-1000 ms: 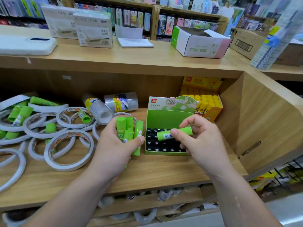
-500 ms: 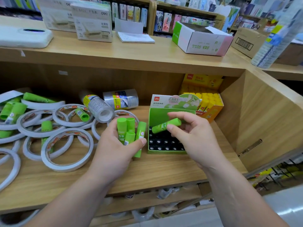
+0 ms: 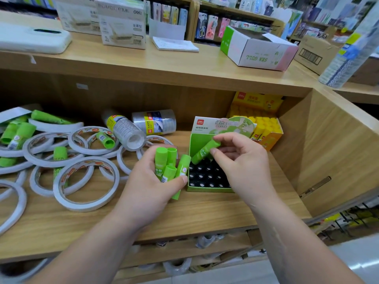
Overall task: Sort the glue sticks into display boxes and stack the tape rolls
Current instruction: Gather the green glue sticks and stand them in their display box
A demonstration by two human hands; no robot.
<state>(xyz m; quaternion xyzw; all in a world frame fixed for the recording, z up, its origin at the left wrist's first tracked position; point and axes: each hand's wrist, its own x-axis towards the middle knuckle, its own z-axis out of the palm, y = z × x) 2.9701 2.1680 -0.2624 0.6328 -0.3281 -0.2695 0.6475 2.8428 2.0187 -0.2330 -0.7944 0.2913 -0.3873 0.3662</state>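
Head view: right hand [image 3: 240, 160] is pinching one tilted glue stick [image 3: 205, 151] over the green display box [image 3: 207, 188]; left hand [image 3: 152, 189] is gripping a green bundle [image 3: 169, 165].

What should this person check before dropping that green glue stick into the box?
1. Right hand pinches one stick: ok.
2. Stick over green box: ok.
3. Stick upright for a slot: not ok, tilted.
4. Free slot below: cannot tell, only dark rounds show.
5. Left hand grips spare sticks: ok.
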